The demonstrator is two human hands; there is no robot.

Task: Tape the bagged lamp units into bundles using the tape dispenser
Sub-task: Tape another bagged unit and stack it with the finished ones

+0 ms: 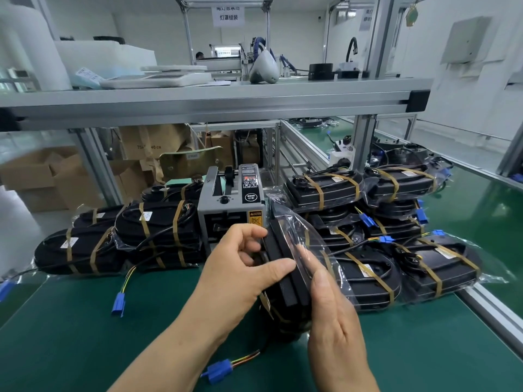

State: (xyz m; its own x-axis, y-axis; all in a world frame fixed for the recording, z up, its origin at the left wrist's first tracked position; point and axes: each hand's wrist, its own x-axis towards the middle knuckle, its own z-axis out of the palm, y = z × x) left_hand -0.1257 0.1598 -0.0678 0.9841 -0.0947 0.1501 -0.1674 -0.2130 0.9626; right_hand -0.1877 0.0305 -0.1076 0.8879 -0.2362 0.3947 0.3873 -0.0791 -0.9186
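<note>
Cardboard boxes [36, 176] stacked at nine o'clock; on aluminium shelf [215, 100] at twelve, white scale [158, 79], white dome [264, 67], black cylinder [320, 71]; printed sign [227, 15] above.

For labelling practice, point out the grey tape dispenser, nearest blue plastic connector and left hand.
Grey tape dispenser [209, 220]: head view, front face.
Nearest blue plastic connector [218, 370]: head view, body.
Left hand [235, 271]: head view, back.
</note>
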